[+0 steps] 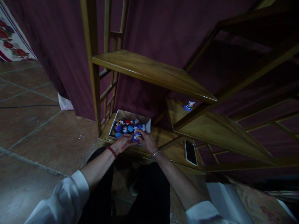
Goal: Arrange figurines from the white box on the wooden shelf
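Far left: a floral cloth [10, 40] hangs at the edge of view above a brown tiled floor [35, 130]. A dark maroon curtain [58, 46] falls behind a wooden shelf unit [93, 77].

On the unit's lowest board sits a white box [130, 114], open at the top and packed with small toy figures, mostly blue with some red. The person crouches before it, both white sleeves pushed back from the forearms.

The left hand [122, 142], with a red bead bracelet [111, 152] at its wrist, lies palm-down at the box's near edge, fingers pointing right. Its fingertips meet a blue figure [136, 137] at the near rim of the box. The right hand [148, 142], with a metal bangle [155, 153] at its wrist, comes in from the other side, fingers curled over the same figure. Both hands touch it, but in this dim light I cannot tell whether either has closed on it.

Right of the hands, a phone [191, 152] lies flat on the same low board. Higher up, one lone figure [188, 106] stands on the middle shelf, well apart from the box.
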Action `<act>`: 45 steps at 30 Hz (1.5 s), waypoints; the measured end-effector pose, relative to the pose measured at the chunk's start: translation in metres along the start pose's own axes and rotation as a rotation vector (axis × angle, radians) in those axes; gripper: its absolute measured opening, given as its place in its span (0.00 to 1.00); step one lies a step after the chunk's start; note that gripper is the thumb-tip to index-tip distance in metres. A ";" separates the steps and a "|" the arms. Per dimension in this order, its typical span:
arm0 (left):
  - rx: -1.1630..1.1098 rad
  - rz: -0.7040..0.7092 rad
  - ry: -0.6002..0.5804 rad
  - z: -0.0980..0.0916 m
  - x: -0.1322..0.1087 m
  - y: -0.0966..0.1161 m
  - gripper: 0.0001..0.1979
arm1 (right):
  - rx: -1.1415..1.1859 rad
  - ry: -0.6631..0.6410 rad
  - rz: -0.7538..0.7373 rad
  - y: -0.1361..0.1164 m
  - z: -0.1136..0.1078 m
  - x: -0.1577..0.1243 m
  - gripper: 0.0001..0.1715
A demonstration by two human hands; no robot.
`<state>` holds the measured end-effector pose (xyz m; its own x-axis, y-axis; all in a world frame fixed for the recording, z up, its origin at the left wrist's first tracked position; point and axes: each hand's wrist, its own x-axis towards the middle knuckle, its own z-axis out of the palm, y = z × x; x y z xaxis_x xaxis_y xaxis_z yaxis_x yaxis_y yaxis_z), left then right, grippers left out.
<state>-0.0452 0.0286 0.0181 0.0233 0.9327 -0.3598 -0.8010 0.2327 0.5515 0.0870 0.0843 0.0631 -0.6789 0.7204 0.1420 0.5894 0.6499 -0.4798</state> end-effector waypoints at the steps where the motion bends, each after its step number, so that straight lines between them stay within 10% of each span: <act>1: 0.002 0.001 0.008 0.000 -0.001 0.000 0.06 | 0.003 -0.004 -0.003 0.000 0.001 0.000 0.17; 32: -0.028 0.005 -0.016 0.002 -0.008 0.004 0.05 | -0.076 -0.012 -0.026 -0.008 0.002 -0.001 0.17; 45: 0.017 0.081 -0.130 0.001 -0.005 0.001 0.07 | 0.251 0.200 0.090 0.001 0.010 -0.008 0.14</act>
<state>-0.0452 0.0240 0.0215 0.0371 0.9761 -0.2141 -0.7931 0.1591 0.5879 0.0884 0.0768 0.0527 -0.5143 0.8220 0.2446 0.5001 0.5192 -0.6931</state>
